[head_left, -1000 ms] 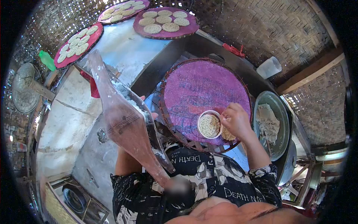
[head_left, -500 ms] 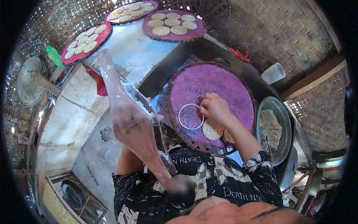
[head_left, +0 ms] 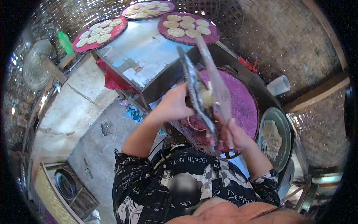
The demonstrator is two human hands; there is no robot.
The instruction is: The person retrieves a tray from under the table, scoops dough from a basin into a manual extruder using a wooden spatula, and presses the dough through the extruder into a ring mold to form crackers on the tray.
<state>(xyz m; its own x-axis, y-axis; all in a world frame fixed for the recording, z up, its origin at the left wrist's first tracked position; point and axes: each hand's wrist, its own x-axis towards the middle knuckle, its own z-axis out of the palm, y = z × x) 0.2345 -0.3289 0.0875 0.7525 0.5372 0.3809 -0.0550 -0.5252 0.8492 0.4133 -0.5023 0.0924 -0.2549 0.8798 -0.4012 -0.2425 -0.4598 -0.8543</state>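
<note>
Over the round purple tray (head_left: 244, 100), a wooden press stands with its two parts apart: a dark, flour-dusted part (head_left: 196, 95) and a lighter brown part (head_left: 220, 91). A pale cylinder (head_left: 206, 98) shows between them. My left hand (head_left: 173, 104) grips the dark part from its left side, its fingers partly hidden behind it. Around the lower end of the lighter part, my right hand (head_left: 238, 136) is closed, somewhat blurred. A thin white ring (head_left: 196, 128) rests on the purple tray below the press. The noodle discs there are hidden.
Three pink and purple trays (head_left: 213, 36) bearing several pale noodle discs stand at the back. At right are a green basin (head_left: 286, 147) of dough or flour and a translucent cup (head_left: 279, 86). A green bottle (head_left: 65, 43) stands at the far left.
The press has swung right from beside the tray to over it, and its parts have opened. My right hand has let go of the ring and taken hold of the press. The view has shifted.
</note>
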